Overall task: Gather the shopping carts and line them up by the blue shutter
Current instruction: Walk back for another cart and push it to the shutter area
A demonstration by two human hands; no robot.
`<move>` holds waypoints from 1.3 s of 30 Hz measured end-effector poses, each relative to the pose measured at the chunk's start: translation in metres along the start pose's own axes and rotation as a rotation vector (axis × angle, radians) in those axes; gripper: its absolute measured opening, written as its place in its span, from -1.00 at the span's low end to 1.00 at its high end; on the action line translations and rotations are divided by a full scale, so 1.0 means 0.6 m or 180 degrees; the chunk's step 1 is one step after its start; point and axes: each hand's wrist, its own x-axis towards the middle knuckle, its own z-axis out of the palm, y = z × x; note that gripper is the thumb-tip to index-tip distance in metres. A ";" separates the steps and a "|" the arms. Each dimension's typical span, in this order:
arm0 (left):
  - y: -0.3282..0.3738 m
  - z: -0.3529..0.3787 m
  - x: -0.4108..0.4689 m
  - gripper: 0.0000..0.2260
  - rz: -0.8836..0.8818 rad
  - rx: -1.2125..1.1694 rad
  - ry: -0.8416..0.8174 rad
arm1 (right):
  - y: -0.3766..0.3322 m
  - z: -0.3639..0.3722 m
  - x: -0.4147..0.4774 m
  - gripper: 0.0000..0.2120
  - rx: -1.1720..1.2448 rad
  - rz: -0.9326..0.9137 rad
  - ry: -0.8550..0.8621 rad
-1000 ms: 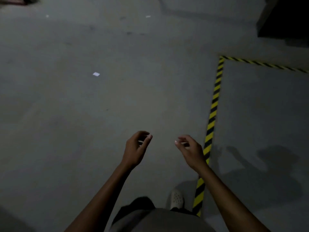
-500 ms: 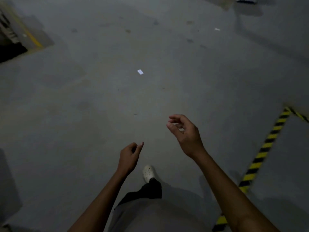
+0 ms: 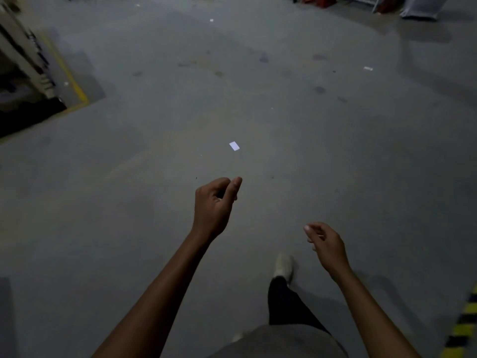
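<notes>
Neither a shopping cart nor the blue shutter shows clearly in the head view. My left hand hangs in front of me over the grey concrete floor, fingers loosely curled, holding nothing. My right hand is lower and to the right, also loosely curled and empty. My right foot in a pale shoe is stepping forward between the arms.
A small white scrap lies on the floor ahead. A yellow-edged dark opening with shelving is at the left. Red and grey items stand at the far top right. Yellow-black hazard tape runs along the bottom right corner.
The view has swung left and forward as I walk; the hazard tape slid to the bottom right. My left hand rose while my right hand dropped, and the stepping foot changed.
</notes>
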 end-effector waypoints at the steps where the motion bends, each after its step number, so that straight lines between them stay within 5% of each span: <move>1: -0.012 0.018 0.039 -0.45 0.0022 0.0027 0.0011 | -0.005 0.001 0.045 -0.89 0.0004 -0.0006 -0.0018; 10: -0.153 0.201 0.395 -0.37 -0.0367 0.0586 -0.0076 | -0.199 0.027 0.480 -0.96 0.0207 -0.0300 -0.0363; 17: -0.263 0.259 0.594 -0.34 -0.1080 0.0891 -0.0100 | -0.491 0.045 0.692 -0.89 0.0332 -0.1341 -0.0927; 23: -0.370 0.311 0.773 -0.38 -0.1364 0.0727 -0.0001 | -0.626 0.084 0.882 -0.73 0.0400 -0.1831 -0.1102; 30: -0.463 0.343 1.119 -0.47 -0.1183 0.0218 0.0224 | -0.706 0.205 1.211 -0.85 0.0154 -0.1618 -0.1071; 39: -0.395 0.302 1.606 -0.56 -0.0333 0.0089 -0.0087 | -0.752 0.291 1.618 -0.84 -0.0055 -0.0706 -0.0715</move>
